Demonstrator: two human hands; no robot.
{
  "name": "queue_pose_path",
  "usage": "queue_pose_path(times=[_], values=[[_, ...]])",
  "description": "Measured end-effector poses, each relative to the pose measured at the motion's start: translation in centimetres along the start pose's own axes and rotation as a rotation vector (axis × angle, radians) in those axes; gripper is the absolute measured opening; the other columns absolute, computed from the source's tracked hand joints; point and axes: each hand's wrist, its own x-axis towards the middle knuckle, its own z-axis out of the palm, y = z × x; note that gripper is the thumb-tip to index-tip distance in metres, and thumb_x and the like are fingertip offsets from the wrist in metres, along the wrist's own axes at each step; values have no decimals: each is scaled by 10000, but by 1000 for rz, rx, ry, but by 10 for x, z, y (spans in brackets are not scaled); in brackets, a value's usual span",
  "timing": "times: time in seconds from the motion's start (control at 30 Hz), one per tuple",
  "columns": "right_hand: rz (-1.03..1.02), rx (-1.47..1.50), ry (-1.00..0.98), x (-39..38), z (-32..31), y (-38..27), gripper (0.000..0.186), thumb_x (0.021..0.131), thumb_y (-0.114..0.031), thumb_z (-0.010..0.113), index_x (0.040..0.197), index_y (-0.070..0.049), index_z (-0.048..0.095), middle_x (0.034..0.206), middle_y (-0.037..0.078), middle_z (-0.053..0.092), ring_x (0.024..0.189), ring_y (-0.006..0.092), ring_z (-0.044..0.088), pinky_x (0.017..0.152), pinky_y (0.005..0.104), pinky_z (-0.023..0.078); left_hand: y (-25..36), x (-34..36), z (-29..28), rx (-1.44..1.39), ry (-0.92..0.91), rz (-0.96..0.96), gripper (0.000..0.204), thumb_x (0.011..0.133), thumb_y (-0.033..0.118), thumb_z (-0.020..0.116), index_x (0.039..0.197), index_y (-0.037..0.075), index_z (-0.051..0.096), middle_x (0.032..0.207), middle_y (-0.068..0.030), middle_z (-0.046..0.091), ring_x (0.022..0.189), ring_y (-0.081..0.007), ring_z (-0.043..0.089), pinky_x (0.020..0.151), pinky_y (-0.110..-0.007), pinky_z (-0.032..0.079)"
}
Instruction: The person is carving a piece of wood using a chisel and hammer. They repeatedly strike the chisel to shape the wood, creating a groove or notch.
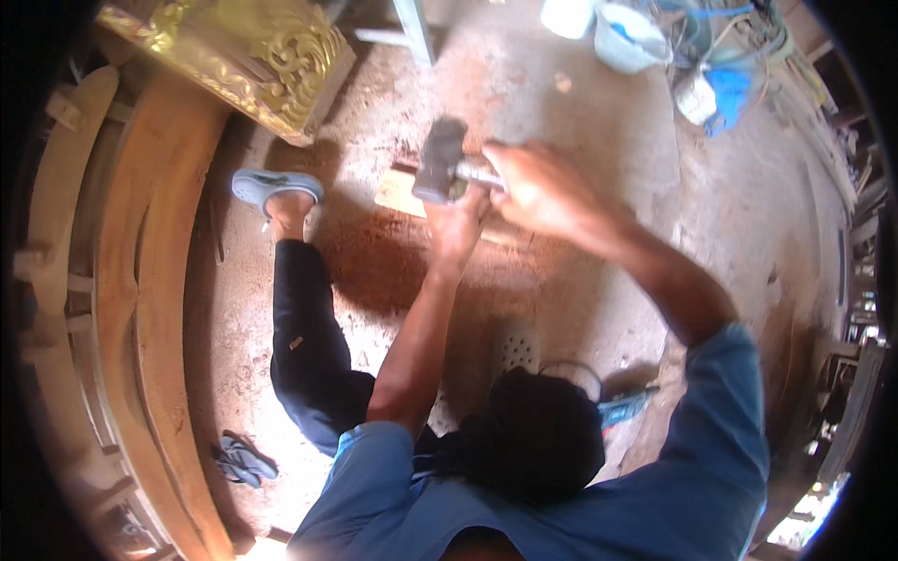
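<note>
My right hand (547, 187) is closed round the handle of a hammer (441, 159) with a dark, blocky head. The hammer head is raised just above my left hand (456, 222), overlapping it in the view. My left hand is closed low near the floor, and what its fingers grip is hidden behind the hammer and the right hand. Beneath both hands lies a pale piece of wood (399, 193), partly covered by them. Reddish-brown dust surrounds it on the floor.
Long brown planks (154, 280) stand at the left. A gold carved panel (271, 61) lies at the far left. Buckets (631, 42) and a blue plastic sheet (728, 101) sit far right. Sandals (245, 460) lie near left; a blue tool (627, 408) is by my right side.
</note>
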Motion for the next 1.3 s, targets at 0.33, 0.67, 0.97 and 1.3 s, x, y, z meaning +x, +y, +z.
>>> queue_pose_path(times=[0.33,0.67,0.97,1.3], values=[[-416,620,871,-40,-57,9,180,864,-6,606,1043,-21,618,753,43,625,624,116,598,541,291,475,-10,-7,8,-84,-37,45,93,895,4,714,915,38,630,698,-3,595,508,-90,541,462,-218,479],[-83,408,192,-35,14,28,319,836,-144,712,1109,-24,603,783,168,703,673,292,702,618,422,569,-25,-5,0,-52,-99,77,245,908,-5,671,1143,6,601,975,-82,654,786,-152,664,627,-236,556],[-130,555,606,-42,-36,13,323,873,-136,699,1135,15,587,737,143,672,657,251,681,602,395,548,-37,-3,-6,-33,-178,198,168,898,60,736,1004,62,605,848,-7,649,665,-79,606,550,-212,488],[-250,488,465,-48,-2,23,337,840,-158,702,1092,12,557,743,197,679,708,394,701,637,474,569,-42,6,-12,-1,-154,101,238,927,173,720,1100,49,616,958,-37,673,851,-122,653,739,-288,548]])
